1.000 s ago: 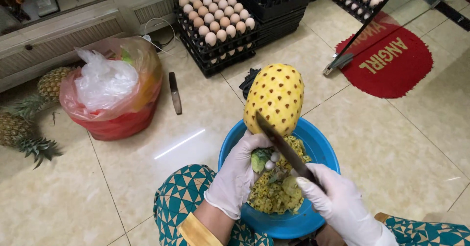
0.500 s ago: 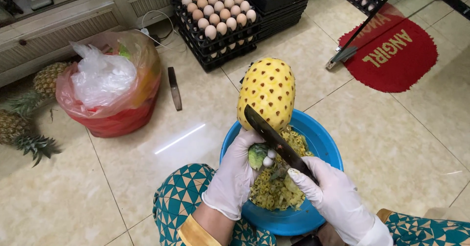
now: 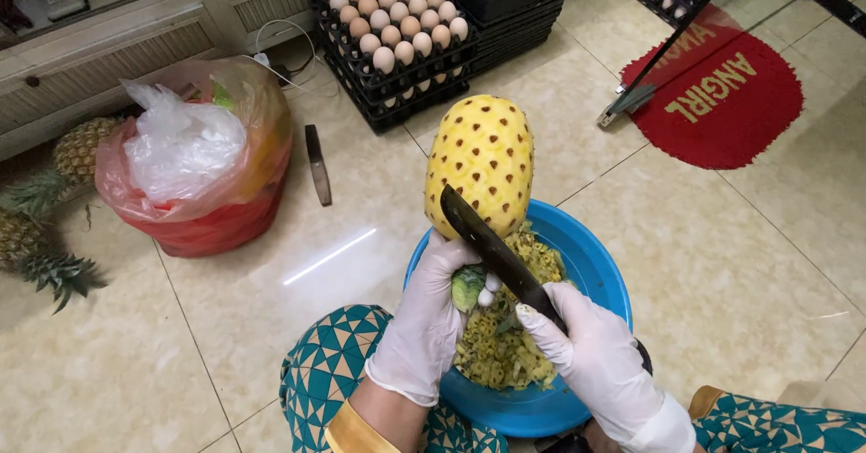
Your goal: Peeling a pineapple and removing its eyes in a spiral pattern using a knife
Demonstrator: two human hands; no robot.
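while the gloved left hand (image 3: 431, 313) is clamped round the base of the peeled pineapple (image 3: 481, 166), upright above the blue basin (image 3: 591, 263) at six o'clock, the right hand (image 3: 595, 358) is closed on a dark knife (image 3: 494, 253) laid against the fruit's lower side.

A pink, see-through plastic bag (image 3: 194, 160) slumps on the tiled floor at the left, bulging and open at the top, with a crumpled white bag (image 3: 180, 151) stuffed inside it. Behind it, toward the middle, stands a stack of black egg trays (image 3: 397, 56) holding rows of pale brown eggs, with more stacked black trays (image 3: 505, 11) just beside it to the right. At the upper right lies a red half-round mat (image 3: 722, 101) with yellow lettering, a sign of sorts flat on the floor.
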